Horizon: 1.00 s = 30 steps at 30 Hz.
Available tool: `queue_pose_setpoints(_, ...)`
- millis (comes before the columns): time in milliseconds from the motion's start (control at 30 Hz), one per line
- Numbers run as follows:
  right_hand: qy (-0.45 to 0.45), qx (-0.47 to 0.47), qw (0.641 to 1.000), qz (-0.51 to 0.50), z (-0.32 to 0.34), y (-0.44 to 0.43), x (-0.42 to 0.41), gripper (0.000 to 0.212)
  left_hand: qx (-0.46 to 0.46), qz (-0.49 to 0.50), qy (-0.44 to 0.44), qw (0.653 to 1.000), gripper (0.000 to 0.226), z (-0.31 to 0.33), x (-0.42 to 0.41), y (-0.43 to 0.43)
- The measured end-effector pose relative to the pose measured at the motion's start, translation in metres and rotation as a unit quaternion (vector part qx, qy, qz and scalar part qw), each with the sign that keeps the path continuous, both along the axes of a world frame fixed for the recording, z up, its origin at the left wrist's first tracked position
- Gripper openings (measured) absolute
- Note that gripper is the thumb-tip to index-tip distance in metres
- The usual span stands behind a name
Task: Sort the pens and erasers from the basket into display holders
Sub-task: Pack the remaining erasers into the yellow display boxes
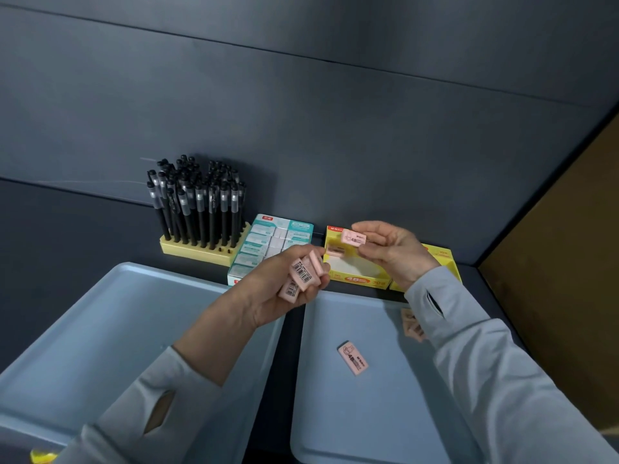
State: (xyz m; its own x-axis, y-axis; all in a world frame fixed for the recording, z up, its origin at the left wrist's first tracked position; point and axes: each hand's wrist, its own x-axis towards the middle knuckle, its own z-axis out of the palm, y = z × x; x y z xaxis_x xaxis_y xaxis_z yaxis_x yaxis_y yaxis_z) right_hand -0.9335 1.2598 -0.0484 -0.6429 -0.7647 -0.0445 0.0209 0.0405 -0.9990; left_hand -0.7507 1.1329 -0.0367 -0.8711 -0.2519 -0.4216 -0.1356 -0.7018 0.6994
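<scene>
Blue tray (402, 413) up close, loose pink eraser (353, 358) on it, left hand (278, 296) gripping several erasers (301, 276), right hand (392, 252) pinching a single eraser (354, 237) above yellow box (355, 279)

Dim, cool blue-grey cast overall; light is soft & diffuse, seemingly from above the pen rack (201, 251). Pens (201, 209) throw a faint, fuzzy shadow on the wall (301, 112) just right of the rack. Trays (110, 329) below the rack carry only a pale sheen. Sharpest zone is right of the rack: barcodes on the pink erasers (301, 277) in the left hand (268, 303) read clean, while print on the eraser (354, 237) pinched by the right hand (392, 251) is softer. Sleeves (502, 380) far below the rack go smeary. Wide-angle warp: wall seams above the rack tilt & bow.
</scene>
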Motion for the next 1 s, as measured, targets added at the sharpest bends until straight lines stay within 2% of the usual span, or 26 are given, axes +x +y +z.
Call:
queue_pose_setpoints(200, 0.072, 0.066, 0.991, -0.090, -0.003, -0.002, -0.001, 0.022, 0.004, 0.002, 0.009, 1.000, 0.024, -0.001, 0.004, -0.002)
queue_pose_setpoints(300, 0.123, 0.137, 0.978, -0.102, -0.011, -0.013, 0.001, 0.022, -0.009, 0.008, 0.013, 1.000, 0.026, -0.003, 0.006, -0.003)
queue_pose_setpoints(467, 0.096, 0.175, 0.975, -0.098, -0.023, -0.030, 0.007, 0.018, -0.031, 0.008, 0.025, 0.999, 0.023, -0.004, 0.012, -0.003)
queue_pose_setpoints(600, 0.227, 0.224, 0.938, -0.132, -0.033, -0.036, 0.007, 0.025, -0.059, 0.003, 0.027, 0.998, 0.016, -0.005, 0.016, -0.004)
queue_pose_setpoints(700, 0.283, 0.248, 0.918, -0.124, -0.033, -0.036, 0.009, 0.026, -0.054, 0.024, 0.022, 0.998, 0.019, -0.006, 0.017, -0.004)
queue_pose_setpoints(767, 0.297, 0.246, 0.915, -0.118, -0.032, -0.036, 0.011, 0.020, -0.055, 0.042, 0.017, 0.997, 0.031, -0.006, 0.016, -0.004)
queue_pose_setpoints(833, 0.320, 0.244, 0.908, -0.120, -0.025, -0.035, 0.013, 0.009, -0.058, 0.052, 0.017, 0.997, 0.028, -0.005, 0.014, -0.003)
queue_pose_setpoints(900, 0.298, 0.203, 0.925, -0.118, -0.012, -0.034, 0.016, 0.007, -0.057, 0.056, 0.018, 0.997, 0.019, -0.004, 0.012, -0.002)
queue_pose_setpoints(967, 0.168, 0.125, 0.976, -0.063, 0.007, -0.030, 0.026, 0.012, -0.061, 0.058, 0.018, 0.996, 0.014, -0.004, 0.008, -0.002)
queue_pose_setpoints(1000, 0.098, 0.100, 0.990, -0.013, 0.017, -0.027, 0.032, 0.012, -0.063, 0.059, 0.020, 0.996, 0.012, -0.004, 0.006, -0.001)
